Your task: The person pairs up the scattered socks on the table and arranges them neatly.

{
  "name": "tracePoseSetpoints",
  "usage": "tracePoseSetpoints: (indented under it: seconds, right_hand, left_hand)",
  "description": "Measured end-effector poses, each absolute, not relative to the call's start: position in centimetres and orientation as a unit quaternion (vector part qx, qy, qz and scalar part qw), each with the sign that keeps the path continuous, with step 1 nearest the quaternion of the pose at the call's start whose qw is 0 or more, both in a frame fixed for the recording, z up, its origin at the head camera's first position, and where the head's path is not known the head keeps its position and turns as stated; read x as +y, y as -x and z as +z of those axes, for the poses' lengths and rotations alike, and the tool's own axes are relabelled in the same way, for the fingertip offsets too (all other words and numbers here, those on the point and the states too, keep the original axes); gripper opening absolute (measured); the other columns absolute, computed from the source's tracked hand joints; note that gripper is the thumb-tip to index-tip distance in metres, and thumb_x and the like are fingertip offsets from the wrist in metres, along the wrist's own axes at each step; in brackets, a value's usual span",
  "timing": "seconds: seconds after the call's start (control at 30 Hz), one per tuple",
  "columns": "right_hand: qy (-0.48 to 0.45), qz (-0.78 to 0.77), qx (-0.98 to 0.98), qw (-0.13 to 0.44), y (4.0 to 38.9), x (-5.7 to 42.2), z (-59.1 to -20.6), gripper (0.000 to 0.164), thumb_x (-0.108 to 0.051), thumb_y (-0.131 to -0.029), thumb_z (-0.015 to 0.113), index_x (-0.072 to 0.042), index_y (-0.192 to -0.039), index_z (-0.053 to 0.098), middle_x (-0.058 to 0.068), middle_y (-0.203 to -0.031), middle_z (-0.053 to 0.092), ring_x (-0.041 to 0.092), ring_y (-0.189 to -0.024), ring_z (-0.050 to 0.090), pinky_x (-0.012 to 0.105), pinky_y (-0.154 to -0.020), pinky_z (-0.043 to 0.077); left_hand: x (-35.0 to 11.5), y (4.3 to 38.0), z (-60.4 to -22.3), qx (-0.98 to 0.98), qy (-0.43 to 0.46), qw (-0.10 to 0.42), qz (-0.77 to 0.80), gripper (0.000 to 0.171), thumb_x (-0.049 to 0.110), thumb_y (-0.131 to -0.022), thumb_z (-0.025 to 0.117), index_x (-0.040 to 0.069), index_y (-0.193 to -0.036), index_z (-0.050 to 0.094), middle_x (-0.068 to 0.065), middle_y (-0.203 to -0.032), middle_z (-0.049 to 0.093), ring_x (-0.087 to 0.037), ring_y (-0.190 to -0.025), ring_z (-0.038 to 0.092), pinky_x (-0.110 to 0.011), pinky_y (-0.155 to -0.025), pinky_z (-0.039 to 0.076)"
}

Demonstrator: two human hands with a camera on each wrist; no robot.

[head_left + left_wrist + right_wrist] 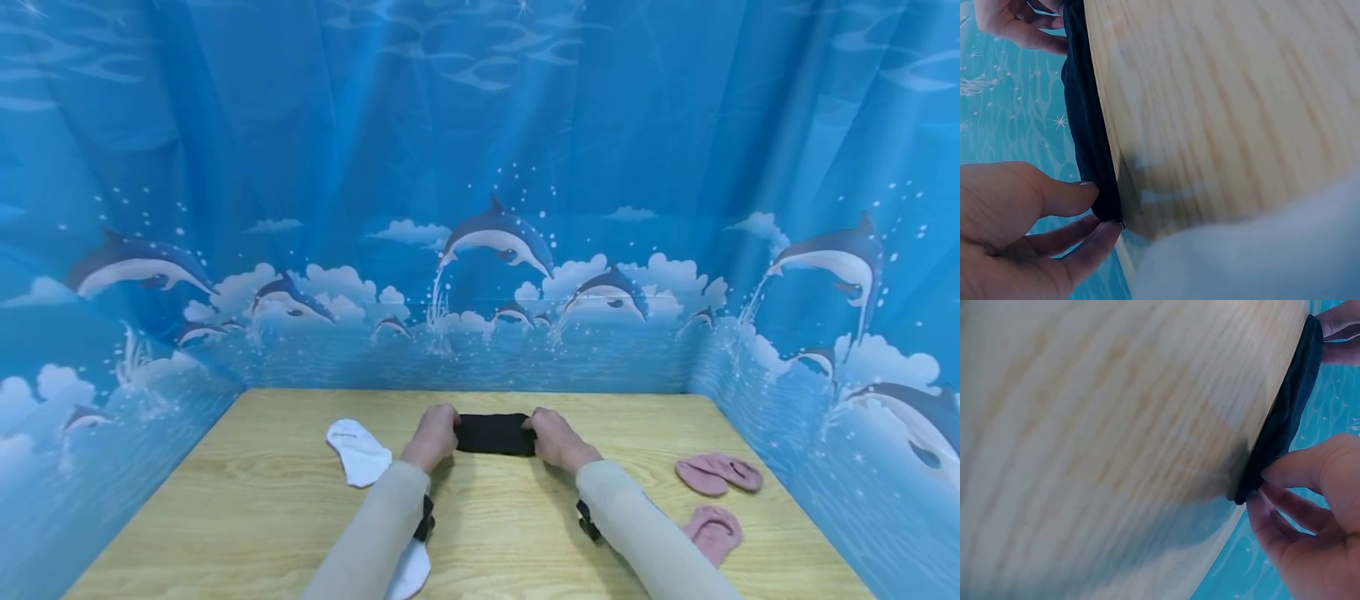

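A black oblong piece of soft cloth [495, 434] is stretched between my two hands toward the far side of the wooden table. My left hand [437, 437] pinches its left end, thumb on one face and fingertips on the other, as the left wrist view shows along the black cloth's edge [1088, 119]. At the opposite end, my right hand [553, 437] pinches it the same way; the thumb and fingers of the right hand [1310, 500] meet at its corner in the right wrist view.
One white sock [358, 452] lies left of my left hand; another white sock [409, 573] is partly hidden under my left forearm. Two pink socks, a farther one [717, 473] and a nearer one [714, 533], lie at right. A blue dolphin-print curtain [480, 350] surrounds the table [225, 508].
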State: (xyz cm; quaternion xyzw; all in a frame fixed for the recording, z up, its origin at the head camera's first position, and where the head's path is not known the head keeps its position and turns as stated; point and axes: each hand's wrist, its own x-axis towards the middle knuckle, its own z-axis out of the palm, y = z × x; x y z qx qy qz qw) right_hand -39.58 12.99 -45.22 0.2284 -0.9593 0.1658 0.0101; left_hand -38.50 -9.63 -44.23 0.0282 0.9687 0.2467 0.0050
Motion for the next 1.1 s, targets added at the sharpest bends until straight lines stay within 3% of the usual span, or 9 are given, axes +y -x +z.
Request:
tracePoseSetpoints:
  seconds: [0.57, 0.87, 1.1]
  right_hand:
    - [-0.232, 0.178, -0.956, 0.004, 39.4, 13.2, -45.5, 0.034, 0.014, -0.092, 0.058, 0.007, -0.123, 0.07, 0.026, -0.119, 0.067, 0.041, -0.118, 0.064, 0.05, -0.101, 0.055]
    - [-0.248, 0.199, -0.947, 0.052, 38.4, 14.2, -45.0, 0.029, 0.01, -0.091, 0.063, 0.003, -0.118, 0.073, 0.021, -0.114, 0.07, 0.039, -0.11, 0.066, 0.053, -0.098, 0.056]
    - [-0.249, 0.21, -0.943, 0.068, 36.8, 15.7, -43.9, 0.027, 0.01, -0.088, 0.065, 0.004, -0.113, 0.074, 0.019, -0.114, 0.071, 0.038, -0.11, 0.066, 0.054, -0.1, 0.054]
  left_hand:
    - [-9.7, 38.0, -44.5, 0.965, -0.035, -0.016, 0.26, 0.035, -0.01, -0.092, 0.066, 0.0, -0.125, 0.07, -0.019, -0.13, 0.069, -0.036, -0.123, 0.065, -0.047, -0.101, 0.056]
    - [-8.2, 36.9, -42.9, 0.964, -0.058, -0.086, 0.246, 0.038, -0.009, -0.087, 0.072, 0.001, -0.125, 0.07, -0.018, -0.124, 0.07, -0.035, -0.114, 0.068, -0.044, -0.091, 0.061]
    - [-6.3, 34.8, -41.4, 0.942, -0.098, -0.087, 0.31, 0.035, -0.003, -0.093, 0.07, 0.004, -0.126, 0.069, -0.017, -0.13, 0.068, -0.036, -0.122, 0.065, -0.047, -0.094, 0.06]
